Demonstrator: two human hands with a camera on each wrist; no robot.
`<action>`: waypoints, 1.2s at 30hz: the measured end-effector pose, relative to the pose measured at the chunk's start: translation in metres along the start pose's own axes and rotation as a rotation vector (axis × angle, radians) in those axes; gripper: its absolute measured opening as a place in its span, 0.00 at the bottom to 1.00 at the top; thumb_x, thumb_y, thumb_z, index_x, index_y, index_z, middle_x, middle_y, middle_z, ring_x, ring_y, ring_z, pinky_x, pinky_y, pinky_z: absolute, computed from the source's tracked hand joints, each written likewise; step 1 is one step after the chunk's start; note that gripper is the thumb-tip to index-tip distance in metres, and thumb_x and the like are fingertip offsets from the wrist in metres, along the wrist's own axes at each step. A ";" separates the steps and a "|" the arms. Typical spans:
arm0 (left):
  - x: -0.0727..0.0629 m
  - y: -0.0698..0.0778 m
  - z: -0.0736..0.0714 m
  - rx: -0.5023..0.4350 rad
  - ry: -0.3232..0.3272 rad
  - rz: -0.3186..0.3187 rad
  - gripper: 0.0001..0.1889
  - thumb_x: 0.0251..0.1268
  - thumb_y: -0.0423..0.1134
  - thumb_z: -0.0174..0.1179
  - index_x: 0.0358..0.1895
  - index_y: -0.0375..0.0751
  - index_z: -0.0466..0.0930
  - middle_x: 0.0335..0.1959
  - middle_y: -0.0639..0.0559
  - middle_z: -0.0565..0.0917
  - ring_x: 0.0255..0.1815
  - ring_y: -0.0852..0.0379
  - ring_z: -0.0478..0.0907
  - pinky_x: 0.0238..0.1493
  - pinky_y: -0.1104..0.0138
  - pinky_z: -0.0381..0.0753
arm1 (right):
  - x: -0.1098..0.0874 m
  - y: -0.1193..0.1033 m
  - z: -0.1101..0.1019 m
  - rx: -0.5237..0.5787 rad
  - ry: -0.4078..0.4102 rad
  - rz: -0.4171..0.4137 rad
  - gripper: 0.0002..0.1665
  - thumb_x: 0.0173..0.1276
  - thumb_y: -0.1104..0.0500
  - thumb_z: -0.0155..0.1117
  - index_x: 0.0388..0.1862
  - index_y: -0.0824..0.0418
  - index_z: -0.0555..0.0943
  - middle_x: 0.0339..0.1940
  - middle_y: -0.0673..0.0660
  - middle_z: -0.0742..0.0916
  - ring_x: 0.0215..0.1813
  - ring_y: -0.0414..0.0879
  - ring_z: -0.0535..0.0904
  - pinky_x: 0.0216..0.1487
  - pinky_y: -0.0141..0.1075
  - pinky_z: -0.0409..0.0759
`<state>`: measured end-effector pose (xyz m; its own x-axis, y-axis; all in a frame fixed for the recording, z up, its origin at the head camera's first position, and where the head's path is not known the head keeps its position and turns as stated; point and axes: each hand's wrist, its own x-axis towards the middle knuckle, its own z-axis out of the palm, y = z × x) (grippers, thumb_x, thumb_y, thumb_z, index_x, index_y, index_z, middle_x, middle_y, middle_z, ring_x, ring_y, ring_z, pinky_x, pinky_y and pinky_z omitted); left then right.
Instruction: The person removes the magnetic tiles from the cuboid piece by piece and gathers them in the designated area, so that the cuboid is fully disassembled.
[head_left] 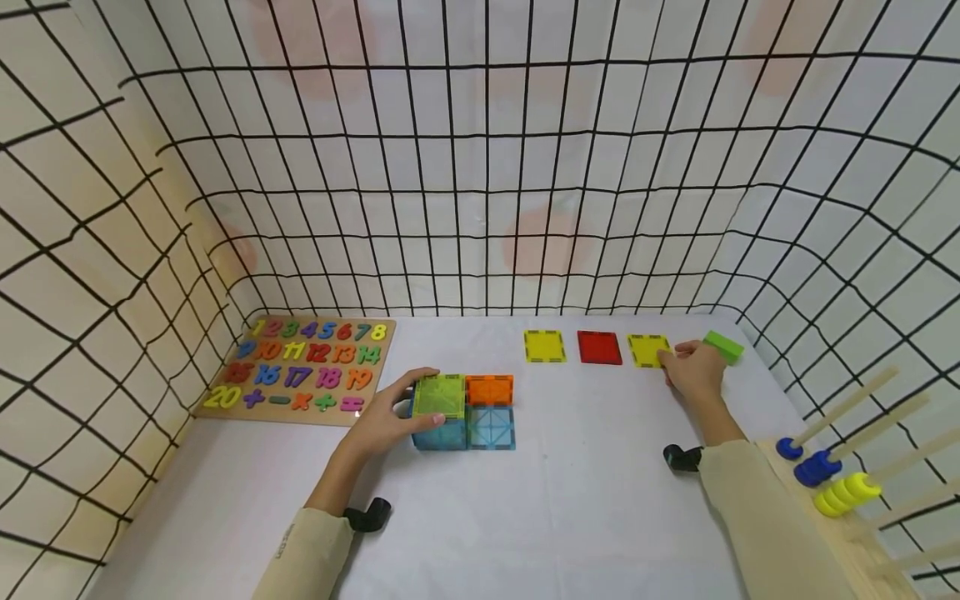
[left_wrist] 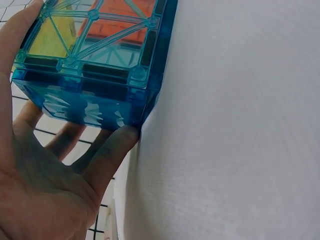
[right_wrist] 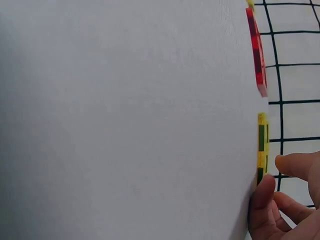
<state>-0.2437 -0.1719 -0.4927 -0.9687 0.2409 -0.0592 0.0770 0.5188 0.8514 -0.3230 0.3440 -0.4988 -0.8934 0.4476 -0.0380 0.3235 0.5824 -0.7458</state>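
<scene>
My left hand (head_left: 386,415) grips a box of see-through magnetic tiles (head_left: 440,434), thumb at the front and fingers round the left and far sides. The box has a lime-green tile (head_left: 439,397) on top and blue sides (left_wrist: 90,102). Joined at its right stand an orange tile (head_left: 491,389) and a light-blue tile (head_left: 492,428). At the right, my right hand (head_left: 696,373) reaches to a flat yellow tile (head_left: 647,351). One fingertip meets the tile's near edge (right_wrist: 262,150); another finger (right_wrist: 295,165) stays apart from it.
A red tile (head_left: 599,347) and another yellow tile (head_left: 543,346) lie in the same row. Beyond my right hand is a green block (head_left: 723,347). A number puzzle board (head_left: 197,410) lies left; a wooden peg stand (head_left: 832,527) with rings is right. Black wire grid (head_left: 486,192) encloses the table.
</scene>
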 end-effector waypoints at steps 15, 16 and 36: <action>-0.002 0.002 -0.004 0.011 0.008 0.023 0.36 0.54 0.65 0.73 0.68 0.83 0.69 0.74 0.58 0.73 0.75 0.40 0.67 0.68 0.35 0.72 | -0.047 -0.032 0.006 0.016 -0.224 -0.354 0.35 0.76 0.44 0.63 0.75 0.58 0.71 0.67 0.67 0.80 0.62 0.63 0.81 0.46 0.33 0.87; -0.002 0.002 -0.004 0.013 0.008 0.025 0.36 0.54 0.65 0.73 0.68 0.83 0.69 0.74 0.58 0.73 0.75 0.40 0.67 0.68 0.35 0.73 | -0.051 -0.033 0.008 0.022 -0.254 -0.381 0.36 0.76 0.43 0.63 0.76 0.57 0.71 0.68 0.66 0.80 0.64 0.63 0.80 0.48 0.36 0.88; -0.005 0.007 -0.001 0.027 -0.034 0.061 0.36 0.52 0.62 0.75 0.67 0.73 0.71 0.71 0.54 0.77 0.75 0.37 0.68 0.66 0.35 0.75 | -0.124 -0.087 0.063 0.119 -0.496 -0.552 0.34 0.67 0.42 0.73 0.69 0.51 0.78 0.64 0.58 0.85 0.58 0.50 0.83 0.60 0.44 0.85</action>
<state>-0.2382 -0.1700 -0.4861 -0.9534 0.3005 -0.0254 0.1427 0.5237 0.8399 -0.2598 0.1947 -0.4715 -0.9609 -0.2625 0.0885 -0.2230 0.5435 -0.8092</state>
